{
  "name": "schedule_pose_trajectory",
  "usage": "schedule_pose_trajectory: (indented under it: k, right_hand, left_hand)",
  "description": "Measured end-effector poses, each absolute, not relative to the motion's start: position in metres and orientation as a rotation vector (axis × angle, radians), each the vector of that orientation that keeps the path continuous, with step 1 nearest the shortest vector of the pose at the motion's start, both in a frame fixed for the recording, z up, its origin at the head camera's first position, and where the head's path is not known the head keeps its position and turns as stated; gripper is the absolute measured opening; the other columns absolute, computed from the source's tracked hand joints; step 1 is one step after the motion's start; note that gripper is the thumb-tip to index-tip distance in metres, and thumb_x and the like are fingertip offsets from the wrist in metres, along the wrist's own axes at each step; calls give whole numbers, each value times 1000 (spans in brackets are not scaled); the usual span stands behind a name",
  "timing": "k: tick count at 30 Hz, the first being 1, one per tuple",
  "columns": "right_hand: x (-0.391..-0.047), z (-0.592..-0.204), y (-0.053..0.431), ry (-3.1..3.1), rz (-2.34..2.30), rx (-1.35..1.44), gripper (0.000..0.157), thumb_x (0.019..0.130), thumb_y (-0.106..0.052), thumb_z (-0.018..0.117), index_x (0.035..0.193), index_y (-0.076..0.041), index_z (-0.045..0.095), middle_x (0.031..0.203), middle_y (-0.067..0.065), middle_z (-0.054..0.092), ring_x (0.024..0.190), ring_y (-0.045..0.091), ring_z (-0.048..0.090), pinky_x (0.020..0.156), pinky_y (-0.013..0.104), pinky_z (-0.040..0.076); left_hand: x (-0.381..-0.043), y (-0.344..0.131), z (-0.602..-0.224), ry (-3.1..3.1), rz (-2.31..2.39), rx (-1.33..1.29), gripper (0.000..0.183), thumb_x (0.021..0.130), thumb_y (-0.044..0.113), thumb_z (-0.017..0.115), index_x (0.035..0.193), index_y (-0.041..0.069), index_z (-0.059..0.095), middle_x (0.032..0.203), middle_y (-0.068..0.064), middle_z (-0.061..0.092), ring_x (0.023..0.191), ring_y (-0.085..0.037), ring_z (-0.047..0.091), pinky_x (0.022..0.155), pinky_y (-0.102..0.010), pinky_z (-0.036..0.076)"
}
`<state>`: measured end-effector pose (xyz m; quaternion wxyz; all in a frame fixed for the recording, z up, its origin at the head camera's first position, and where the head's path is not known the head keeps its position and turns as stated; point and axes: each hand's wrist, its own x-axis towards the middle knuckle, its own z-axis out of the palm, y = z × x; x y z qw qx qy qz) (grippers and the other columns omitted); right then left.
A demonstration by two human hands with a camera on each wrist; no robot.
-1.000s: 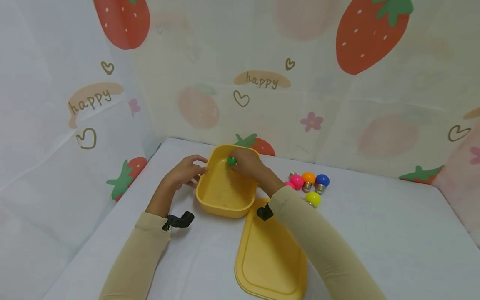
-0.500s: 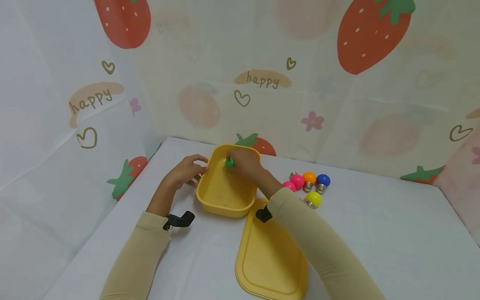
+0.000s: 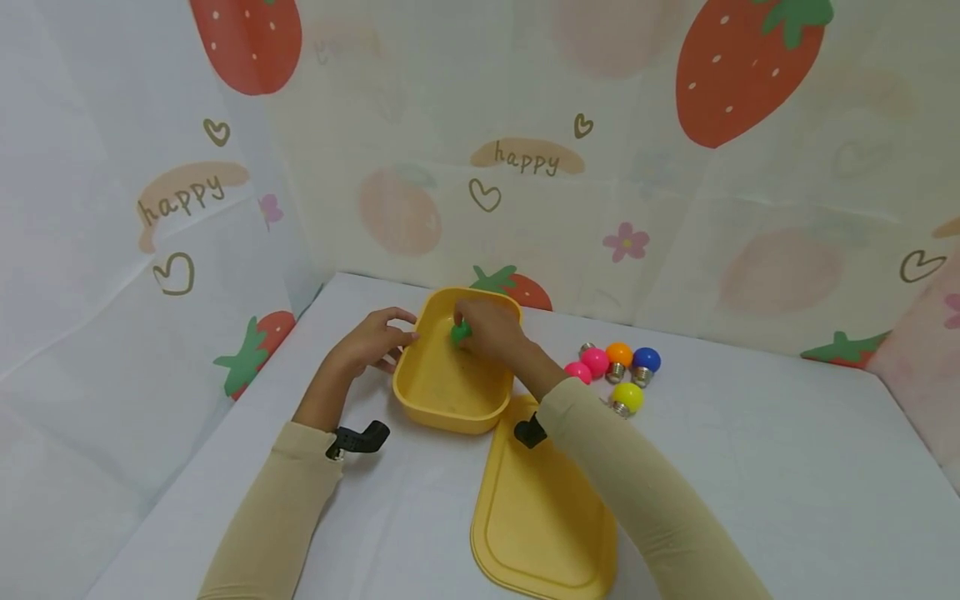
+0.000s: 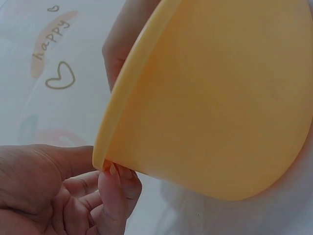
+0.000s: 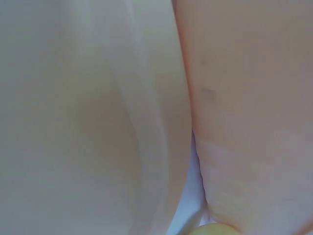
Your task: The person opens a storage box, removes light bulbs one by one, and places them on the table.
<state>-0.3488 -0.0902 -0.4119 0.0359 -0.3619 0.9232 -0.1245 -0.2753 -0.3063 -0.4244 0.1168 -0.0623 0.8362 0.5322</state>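
A yellow plastic box (image 3: 441, 385) stands on the white table, tipped slightly toward the camera. At its left rim, my left hand (image 3: 370, 342) grips the edge; in the left wrist view its thumb and fingers pinch the rim (image 4: 100, 142). Inside the box, near the far end, my right hand (image 3: 491, 329) pinches a small light bulb with a round green top (image 3: 460, 333); the bulb's base is hidden by the fingers. The right wrist view shows mostly the box wall (image 5: 98, 122) and the hand's skin close up.
A yellow lid (image 3: 542, 533) lies in front of the box, partly under the right forearm. To the right rest several coloured bulbs: two pink (image 3: 595, 362), one orange (image 3: 618, 356), one blue (image 3: 646, 361) and one yellow (image 3: 627, 398). A strawberry-print cloth (image 3: 525, 225) hangs behind.
The green bulb has shifted slightly toward the near side and lower in the box with the right hand's fingers. The left hand stays at the rim.
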Motion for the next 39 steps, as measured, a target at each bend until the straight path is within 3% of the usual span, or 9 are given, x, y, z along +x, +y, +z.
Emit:
schedule_pose_trajectory:
  k: [6,25,39]
  right_hand:
    - [-347,-412,-88,2842,-371,-1200,44,93,-22,75,132,-7,65,130,7,66,120,24,59,108,36,45]
    - [-323,-400,-73,2811,-711,-1292,39,90,-17,79,126,-5,70,115,7,69,98,23,64,87,30,55]
    - [-300,-382,-53,2862,-940,-1193,45,91,-24,78,131,-6,67,125,7,66,98,24,70,83,29,58]
  left_hand:
    - [-275,-306,-423,2455,1544,-193,46,102,24,59,144,9,46,107,-16,67,81,-21,64,65,-29,59]
    - [-276,-306,-425,2460,1547,-176,46,103,24,59,144,9,46,108,-18,68,80,-20,64,64,-28,59]
    - [-276,-306,-425,2473,1532,-187,46,103,25,59,145,9,46,108,-17,68,81,-21,63,64,-28,59]
